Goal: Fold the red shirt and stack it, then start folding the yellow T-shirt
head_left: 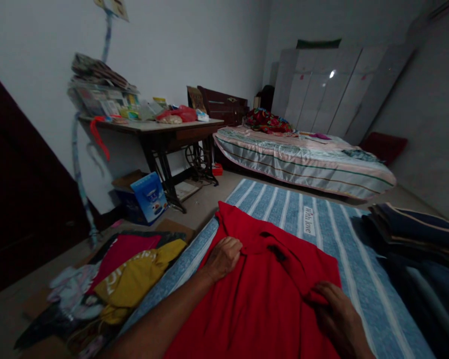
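Note:
A red garment (pixel 262 299) is spread over the blue-and-white striped mat (pixel 280 204), its neck-like opening turned to the far side with a small dark patch inside. My left hand (pixel 224 257) grips the cloth at the left, below the far corner, with its fingers curled closed. At the right edge, my right hand (pixel 333 304) pinches a fold of the same garment between thumb and fingers. Creases run down the cloth between the two hands, and its near end passes out of the picture.
Folded dark clothes (pixel 415 224) are stacked on the mat's right side. Loose clothes, among them a yellow garment (pixel 134 279), lie at the left. Beyond stand a blue box (pixel 149 199), a cluttered sewing-machine table (pixel 145 127) and a bed (pixel 299 167).

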Available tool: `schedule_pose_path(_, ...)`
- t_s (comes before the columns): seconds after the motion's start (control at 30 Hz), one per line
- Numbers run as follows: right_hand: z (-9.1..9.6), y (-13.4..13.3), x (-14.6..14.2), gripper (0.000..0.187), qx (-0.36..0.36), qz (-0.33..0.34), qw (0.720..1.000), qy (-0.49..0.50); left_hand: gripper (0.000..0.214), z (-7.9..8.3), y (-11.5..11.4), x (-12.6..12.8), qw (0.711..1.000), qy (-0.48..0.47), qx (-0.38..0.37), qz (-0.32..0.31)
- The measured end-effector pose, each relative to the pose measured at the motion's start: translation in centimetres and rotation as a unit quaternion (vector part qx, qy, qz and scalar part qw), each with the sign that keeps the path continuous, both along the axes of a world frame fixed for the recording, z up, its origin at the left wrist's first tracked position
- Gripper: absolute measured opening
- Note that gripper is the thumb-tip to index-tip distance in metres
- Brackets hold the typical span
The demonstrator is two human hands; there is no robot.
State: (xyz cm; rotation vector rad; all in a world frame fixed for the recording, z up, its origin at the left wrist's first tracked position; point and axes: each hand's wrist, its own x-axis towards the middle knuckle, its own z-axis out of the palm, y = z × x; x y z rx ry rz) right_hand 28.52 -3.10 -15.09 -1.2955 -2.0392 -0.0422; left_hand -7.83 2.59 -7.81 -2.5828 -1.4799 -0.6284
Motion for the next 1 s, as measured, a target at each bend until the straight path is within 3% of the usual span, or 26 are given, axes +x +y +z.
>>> schedule_pose_path(1.0,1.07,-0.28,-0.51,0.026,-0.052,-0.026,0.998,0.029,0.015,-0.17,-0.16,0.00,1.000,0.001,0.013,0.015)
